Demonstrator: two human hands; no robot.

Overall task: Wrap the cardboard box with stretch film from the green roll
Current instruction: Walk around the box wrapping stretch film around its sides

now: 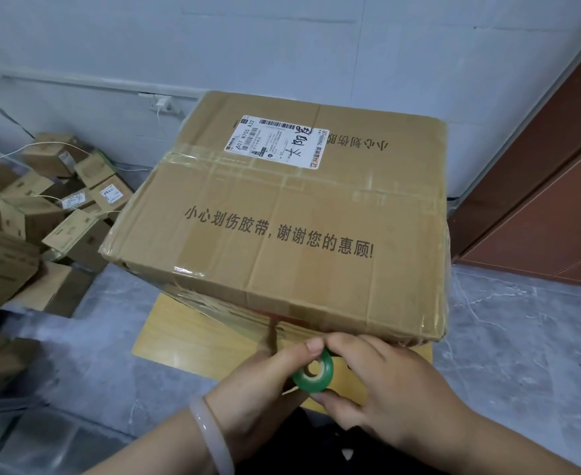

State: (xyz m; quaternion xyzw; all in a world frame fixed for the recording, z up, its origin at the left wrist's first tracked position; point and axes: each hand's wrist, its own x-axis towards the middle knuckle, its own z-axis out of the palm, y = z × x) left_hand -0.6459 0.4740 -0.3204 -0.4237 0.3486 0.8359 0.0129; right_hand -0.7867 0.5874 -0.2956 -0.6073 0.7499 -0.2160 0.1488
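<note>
The large brown taped cardboard box [282, 234] rests on a yellow wooden board [165, 334]. The small green ring-shaped roll of stretch film [313, 371] sits just below the box's near edge. The left hand [258, 389] pinches the roll with the thumb on top, and the right hand [391, 389] curls its fingers and thumb round it.

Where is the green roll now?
In the head view, the small green stretch-film roll is low and centre, held by the left hand and right hand at the brown cardboard box's near side.
</note>
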